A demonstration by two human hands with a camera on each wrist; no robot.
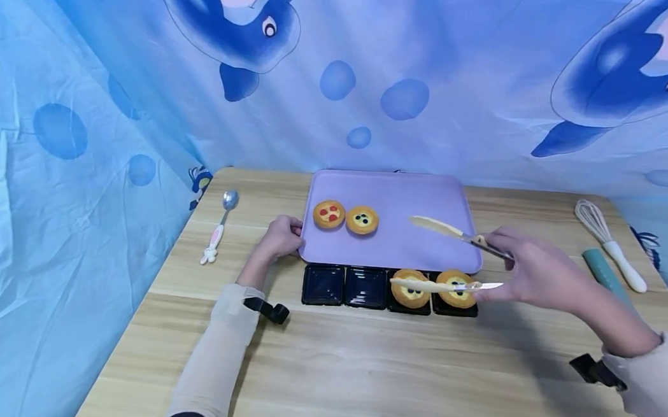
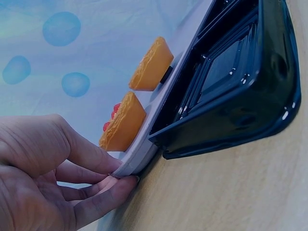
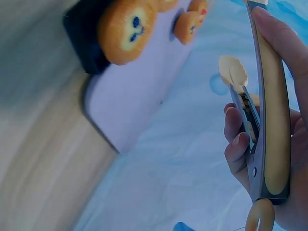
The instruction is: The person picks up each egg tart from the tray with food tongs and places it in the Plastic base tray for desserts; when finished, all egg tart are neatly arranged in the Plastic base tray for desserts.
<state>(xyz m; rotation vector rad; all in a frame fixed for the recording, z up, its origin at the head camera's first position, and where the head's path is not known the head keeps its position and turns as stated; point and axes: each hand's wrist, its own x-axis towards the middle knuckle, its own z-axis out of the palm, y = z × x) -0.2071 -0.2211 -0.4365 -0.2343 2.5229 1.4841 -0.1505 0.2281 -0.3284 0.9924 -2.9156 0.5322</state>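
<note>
My left hand point(image 1: 280, 238) pinches the left rim of a lilac tray point(image 1: 404, 193) between thumb and fingers, seen closely in the left wrist view. On the tray's left side sit an egg tart with red pieces point(image 1: 329, 214) and one with dark dots point(image 1: 362, 220). My right hand point(image 1: 542, 272) holds cream-tipped tongs point(image 3: 274, 110), their arms spread with nothing between. One tong arm is over the tray; the other crosses above two dark-dotted tarts point(image 1: 411, 297) in the right compartments of a black box point(image 1: 323, 286). Its two left compartments are bare.
A spoon with a white-and-pink handle point(image 1: 216, 236) lies at the table's left. To the right are a whisk with a white handle point(image 1: 623, 264) and a green cylindrical thing point(image 1: 605, 273), partly behind my right arm. A blue dolphin-print curtain point(image 1: 377, 58) borders the wooden table point(image 1: 358, 376).
</note>
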